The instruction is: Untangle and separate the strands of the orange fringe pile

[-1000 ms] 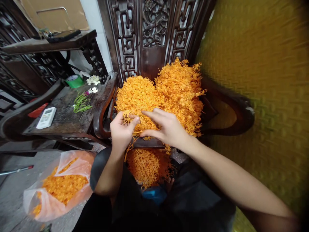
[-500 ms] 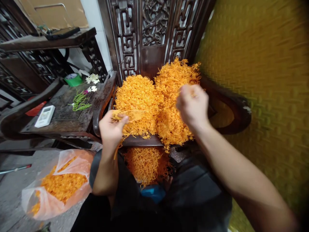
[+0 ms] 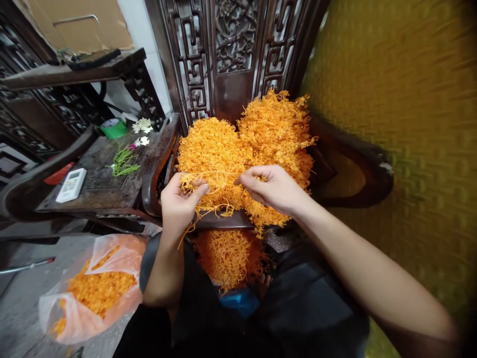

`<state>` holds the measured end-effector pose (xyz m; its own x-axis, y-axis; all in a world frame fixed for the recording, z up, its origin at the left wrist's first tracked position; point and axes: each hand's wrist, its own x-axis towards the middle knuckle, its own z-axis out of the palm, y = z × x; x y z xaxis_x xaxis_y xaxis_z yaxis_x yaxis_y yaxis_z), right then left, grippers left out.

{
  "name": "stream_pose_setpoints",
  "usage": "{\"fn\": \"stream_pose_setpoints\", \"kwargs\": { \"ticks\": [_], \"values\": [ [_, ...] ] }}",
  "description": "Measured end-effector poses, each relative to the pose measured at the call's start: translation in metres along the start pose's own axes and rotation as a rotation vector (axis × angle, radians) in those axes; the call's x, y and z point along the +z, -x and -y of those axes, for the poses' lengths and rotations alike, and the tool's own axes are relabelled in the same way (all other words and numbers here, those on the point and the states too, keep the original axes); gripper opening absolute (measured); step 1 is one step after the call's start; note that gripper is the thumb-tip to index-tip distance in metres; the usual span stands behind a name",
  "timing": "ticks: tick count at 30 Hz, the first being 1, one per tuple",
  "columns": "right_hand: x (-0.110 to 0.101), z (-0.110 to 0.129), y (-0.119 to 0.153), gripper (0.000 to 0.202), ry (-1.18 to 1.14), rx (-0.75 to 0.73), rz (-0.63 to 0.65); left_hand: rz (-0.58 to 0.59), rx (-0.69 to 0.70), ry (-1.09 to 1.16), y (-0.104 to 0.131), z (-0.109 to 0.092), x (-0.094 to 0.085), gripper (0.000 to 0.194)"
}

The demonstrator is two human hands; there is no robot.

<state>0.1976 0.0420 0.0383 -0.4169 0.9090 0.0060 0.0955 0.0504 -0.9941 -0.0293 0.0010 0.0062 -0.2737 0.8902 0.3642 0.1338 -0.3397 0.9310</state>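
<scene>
My left hand [image 3: 179,199] is closed around a small bunch of orange flower-like sprigs [image 3: 190,182] with thin stems, some hanging below toward the wrist. My right hand [image 3: 269,188] pinches at the tip of a thin orange stem stretched between the hands; orange bits also show in its curled fingers. Both hands are over a wooden chair seat [image 3: 219,221]. On it lie two big heaps of the same orange sprigs, a left heap [image 3: 210,144] and a taller right heap [image 3: 274,122]. Below the seat edge, between the knees, is a mass of orange stems [image 3: 225,256].
At left, a dark wooden seat [image 3: 106,191] holds a white remote control [image 3: 71,185], green tape roll [image 3: 114,128], green stems [image 3: 124,161] and white flowers [image 3: 142,125]. A plastic bag [image 3: 80,325] of orange pieces lies on the floor. The chair's curved arm [image 3: 372,164] stands at right.
My right hand has come down and left from above the right heap, toward my left hand. My left hand has shifted slightly right, still holding its bunch of sprigs.
</scene>
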Motion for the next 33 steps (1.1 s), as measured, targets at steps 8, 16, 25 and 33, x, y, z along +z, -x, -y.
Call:
{"fn": "stream_pose_setpoints", "kwargs": {
  "ticks": [8,16,25,33],
  "values": [
    [0.011,-0.003,-0.006,0.044,0.241,-0.142,0.006,0.131,-0.104,0.141,0.006,0.001,0.018,0.030],
    [0.022,-0.013,-0.005,0.040,0.217,-0.119,0.088,0.075,-0.245,0.171,0.000,0.017,0.025,0.035],
    [-0.009,-0.025,-0.009,0.052,0.192,0.051,0.096,-0.055,-0.098,0.158,-0.001,0.012,0.026,0.029],
    [-0.008,-0.008,-0.016,0.057,0.291,-0.197,-0.109,0.182,-0.139,0.031,0.013,0.012,0.038,0.026]
  ]
}}
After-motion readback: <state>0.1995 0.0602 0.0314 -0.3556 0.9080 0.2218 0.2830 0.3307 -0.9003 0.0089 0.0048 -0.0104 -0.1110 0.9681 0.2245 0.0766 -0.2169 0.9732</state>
